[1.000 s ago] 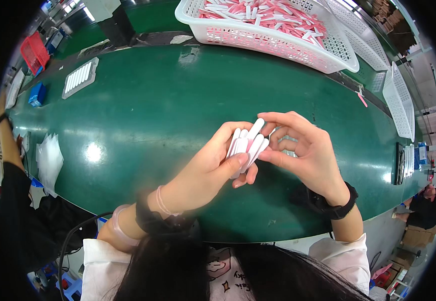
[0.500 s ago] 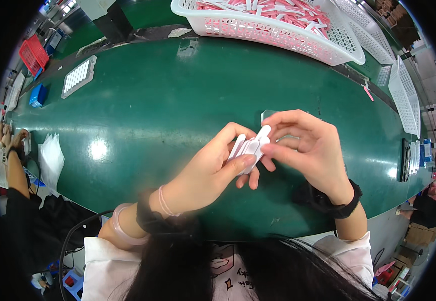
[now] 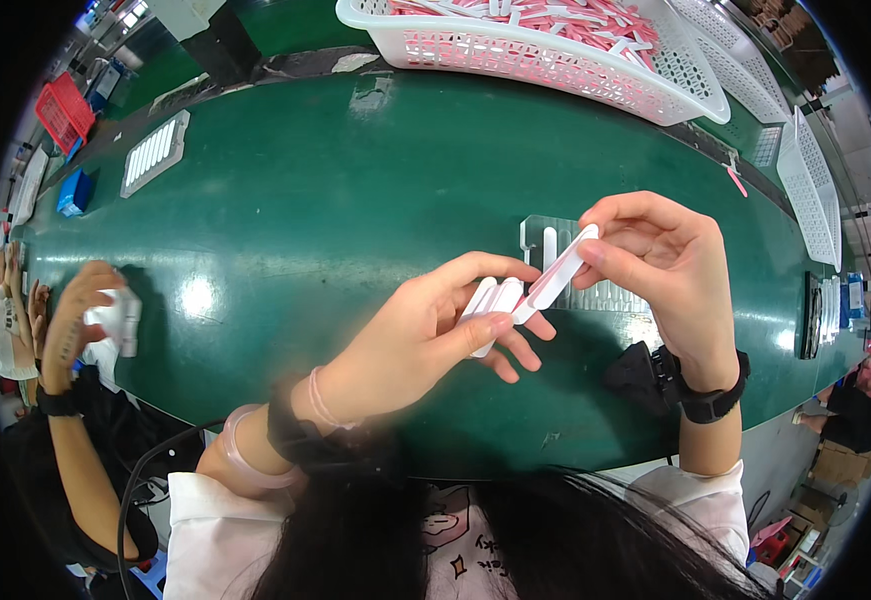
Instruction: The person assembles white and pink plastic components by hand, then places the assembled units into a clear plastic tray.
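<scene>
My left hand is closed round a small fan of slim white plastic strips with rounded ends. Between the thumb and fingers of my right hand is one end of a white strip with a pinkish edge. Its lower end reaches down to my left fingertips, and I cannot tell whether it touches the bunch. Behind my right hand lies a clear slotted tray, partly hidden by the hand. A single white strip stands in its left part.
At the back stands a white perforated basket heaped with pink and white strips. A filled tray and a blue box lie at the left. Another person's hand holds a white object at the left table edge.
My right hand has moved up and right, drawing a strip away from the bunch and uncovering the clear tray. At the left, the other person's hand has come in over the table with a white object.
</scene>
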The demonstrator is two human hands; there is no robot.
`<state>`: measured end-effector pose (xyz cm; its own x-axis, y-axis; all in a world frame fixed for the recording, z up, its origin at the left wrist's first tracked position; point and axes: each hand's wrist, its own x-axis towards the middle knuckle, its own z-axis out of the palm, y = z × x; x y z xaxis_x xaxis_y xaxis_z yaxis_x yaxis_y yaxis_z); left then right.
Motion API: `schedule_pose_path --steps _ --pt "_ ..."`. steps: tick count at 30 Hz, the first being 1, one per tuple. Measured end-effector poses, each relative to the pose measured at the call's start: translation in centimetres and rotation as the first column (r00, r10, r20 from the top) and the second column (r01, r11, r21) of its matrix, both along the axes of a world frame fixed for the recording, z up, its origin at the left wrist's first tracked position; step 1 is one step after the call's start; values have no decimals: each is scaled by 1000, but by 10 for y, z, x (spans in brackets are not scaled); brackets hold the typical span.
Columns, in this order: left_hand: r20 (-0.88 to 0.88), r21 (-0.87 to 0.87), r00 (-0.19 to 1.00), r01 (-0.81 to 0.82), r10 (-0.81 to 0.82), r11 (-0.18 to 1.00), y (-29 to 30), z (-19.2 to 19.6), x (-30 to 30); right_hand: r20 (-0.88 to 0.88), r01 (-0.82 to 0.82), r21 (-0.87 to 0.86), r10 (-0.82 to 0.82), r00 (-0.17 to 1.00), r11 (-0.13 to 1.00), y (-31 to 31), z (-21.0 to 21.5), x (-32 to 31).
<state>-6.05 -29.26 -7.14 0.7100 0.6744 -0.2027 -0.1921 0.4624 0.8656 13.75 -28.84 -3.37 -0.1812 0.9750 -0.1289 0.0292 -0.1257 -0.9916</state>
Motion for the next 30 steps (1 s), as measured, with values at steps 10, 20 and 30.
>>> schedule_pose_path --steps 10,20,30 --pt "135 -189 982 -102 128 977 2 -3 0 281 32 646 -275 919 763 -7 -2 -11" --pt "92 -292 977 -158 192 943 1 -1 -1 770 -713 638 -257 584 289 -25 -17 -28" --pt "140 -148 976 -147 168 978 -2 -3 1 449 -144 390 -51 892 909 -14 -8 -20"
